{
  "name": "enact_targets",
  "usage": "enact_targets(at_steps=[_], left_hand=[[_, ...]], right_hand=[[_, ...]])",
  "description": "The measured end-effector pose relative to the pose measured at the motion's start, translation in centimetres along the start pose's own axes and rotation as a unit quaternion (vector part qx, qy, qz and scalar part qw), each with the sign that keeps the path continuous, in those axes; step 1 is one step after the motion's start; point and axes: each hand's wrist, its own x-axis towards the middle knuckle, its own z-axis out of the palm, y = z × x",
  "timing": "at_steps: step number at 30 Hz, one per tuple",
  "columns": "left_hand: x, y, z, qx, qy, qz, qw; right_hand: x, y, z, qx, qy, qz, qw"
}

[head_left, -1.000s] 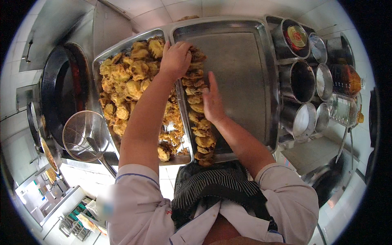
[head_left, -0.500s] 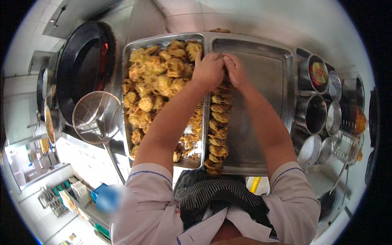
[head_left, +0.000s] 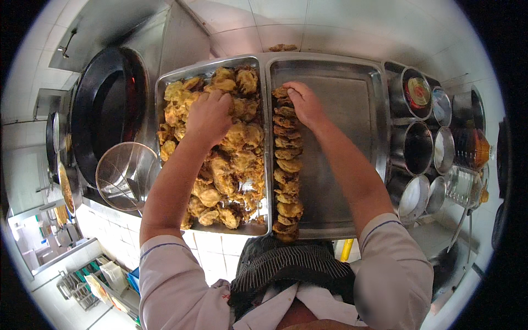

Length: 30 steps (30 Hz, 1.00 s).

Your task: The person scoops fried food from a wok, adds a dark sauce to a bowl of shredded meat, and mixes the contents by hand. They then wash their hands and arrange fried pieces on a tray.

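Observation:
Two steel trays stand side by side on the counter. The left tray point(head_left: 165, 82) is heaped with golden fried battered pieces point(head_left: 236, 159). My left hand point(head_left: 209, 115) rests on that heap, fingers curled around a piece near the far end. The right tray point(head_left: 352, 110) is mostly bare, with a single row of fried pieces point(head_left: 287, 165) lined along its left edge. My right hand point(head_left: 305, 102) presses its fingers on the piece at the far end of that row.
A large black wok point(head_left: 107, 110) sits to the left, with a wire mesh skimmer point(head_left: 124, 176) beside it. Several round steel condiment pots point(head_left: 415, 146) stand right of the trays. A tiled wall point(head_left: 308, 25) lies beyond.
My left hand has moved left, off the row and onto the heap in the left tray. My right hand stays at the far end of the row. The view has shifted.

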Motion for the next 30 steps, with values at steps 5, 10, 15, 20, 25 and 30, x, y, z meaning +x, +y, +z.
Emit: enact_targets(at_steps=[5,10,15,20,25,30], left_hand=[[1.2,0.2,-0.7,-0.043,0.067,-0.076,0.994],[2.4,-0.7,-0.4,-0.197,0.055,-0.098,0.974],[5.3,-0.8,-1.2,-0.291,0.029,-0.063,0.954],[11.1,3.0,-1.4,-0.247,0.159,0.034,0.955],[14.3,8.2,2.9,-0.216,0.113,0.114,0.963],[13.3,8.0,5.4,-0.304,0.105,0.110,0.941]], right_hand=[[0.0,-0.2,-0.6,0.019,-0.031,0.013,0.999],[0.0,-0.2,-0.8,0.021,-0.039,0.038,0.998],[0.0,0.4,-0.4,0.034,-0.046,0.046,0.997],[0.4,1.0,0.2,0.156,-0.001,0.064,0.986],[1.6,1.9,0.1,0.140,0.001,0.047,0.989],[2.6,1.8,-0.6,0.031,0.003,0.013,0.999]])
